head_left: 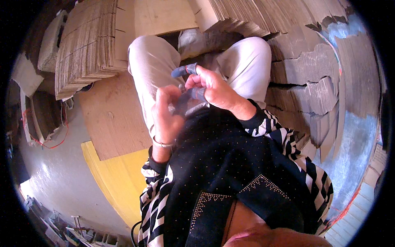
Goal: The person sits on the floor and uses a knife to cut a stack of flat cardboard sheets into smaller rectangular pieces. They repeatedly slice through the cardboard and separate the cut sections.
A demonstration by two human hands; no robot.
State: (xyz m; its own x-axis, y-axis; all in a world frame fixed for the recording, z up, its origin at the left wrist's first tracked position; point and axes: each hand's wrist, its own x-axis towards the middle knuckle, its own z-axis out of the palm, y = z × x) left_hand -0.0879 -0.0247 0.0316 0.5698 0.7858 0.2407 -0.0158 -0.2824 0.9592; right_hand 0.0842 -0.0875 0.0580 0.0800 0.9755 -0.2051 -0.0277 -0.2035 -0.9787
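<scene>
In front of my lap, my right hand (218, 88) wears a dark finger cover (184, 71) with a red band on its index finger. A second dark finger cover (191, 98), also red-banded, sits on its thumb. Index finger and thumb are stretched apart, the other fingers partly curled, with nothing seen in the palm. My left hand (166, 117), slightly blurred, has its fingers closed at the thumb's cover; its exact fingertip contact is partly hidden. A light bracelet (162, 143) circles the left wrist.
Stacked flat cardboard (88, 45) stands at far left, with more cardboard stacks (306, 76) along the right. A brown cardboard sheet (115, 115) and a yellow sheet (119, 177) lie on the grey floor (61, 173) to my left. Red string (53, 145) trails near the left stacks.
</scene>
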